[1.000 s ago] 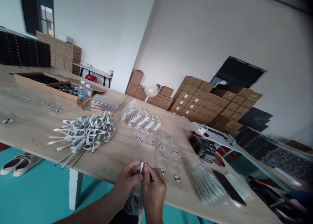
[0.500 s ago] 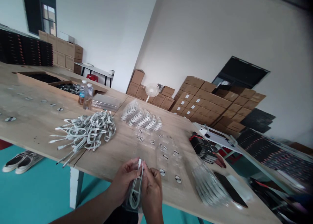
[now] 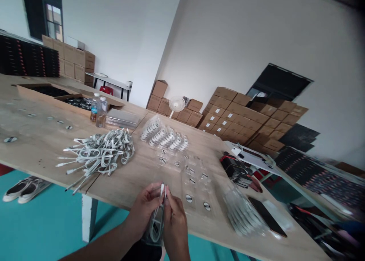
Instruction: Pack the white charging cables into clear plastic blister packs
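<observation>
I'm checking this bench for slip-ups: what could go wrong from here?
The plug, up between the left hand and right hand, might catch the bag. The loose cables lie tangled, so one could drag others. The upright bottles stand beside the open box; a knock might tip one.

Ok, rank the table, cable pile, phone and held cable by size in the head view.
1. table
2. cable pile
3. phone and held cable: too close to rank; the latter partly hidden.
</observation>
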A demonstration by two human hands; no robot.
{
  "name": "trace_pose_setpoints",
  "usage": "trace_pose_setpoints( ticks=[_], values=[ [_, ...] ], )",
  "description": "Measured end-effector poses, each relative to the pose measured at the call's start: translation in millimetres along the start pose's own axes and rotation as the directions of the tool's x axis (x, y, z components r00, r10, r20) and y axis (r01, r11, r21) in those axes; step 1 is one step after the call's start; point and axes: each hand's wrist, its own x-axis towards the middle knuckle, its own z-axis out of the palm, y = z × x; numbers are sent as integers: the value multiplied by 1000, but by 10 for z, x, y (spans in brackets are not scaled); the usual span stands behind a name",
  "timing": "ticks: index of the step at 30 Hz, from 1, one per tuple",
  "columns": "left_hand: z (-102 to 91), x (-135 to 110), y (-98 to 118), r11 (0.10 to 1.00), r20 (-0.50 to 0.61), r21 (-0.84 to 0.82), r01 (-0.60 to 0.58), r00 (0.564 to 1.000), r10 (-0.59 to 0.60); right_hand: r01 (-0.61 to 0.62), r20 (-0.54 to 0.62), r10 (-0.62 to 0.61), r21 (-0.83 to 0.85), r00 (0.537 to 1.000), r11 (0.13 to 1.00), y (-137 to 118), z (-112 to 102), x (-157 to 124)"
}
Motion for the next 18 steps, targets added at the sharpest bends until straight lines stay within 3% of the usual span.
trace_pose_setpoints(
  ticks=[7,13,18],
  values=[
    [55,-37,7,1000,3,11,7,1000,-7,-8,-109,-1,-84,994,996,-24,116,-65],
    [22,63,137,997,14,-29,76,997,-76,-65,-60,81,226,995,972,-31,130,11],
    [-16,142,293,998,-27,-33,54,998,-55,-249,-41,294,431,955,867,39,40,-26]
  ],
)
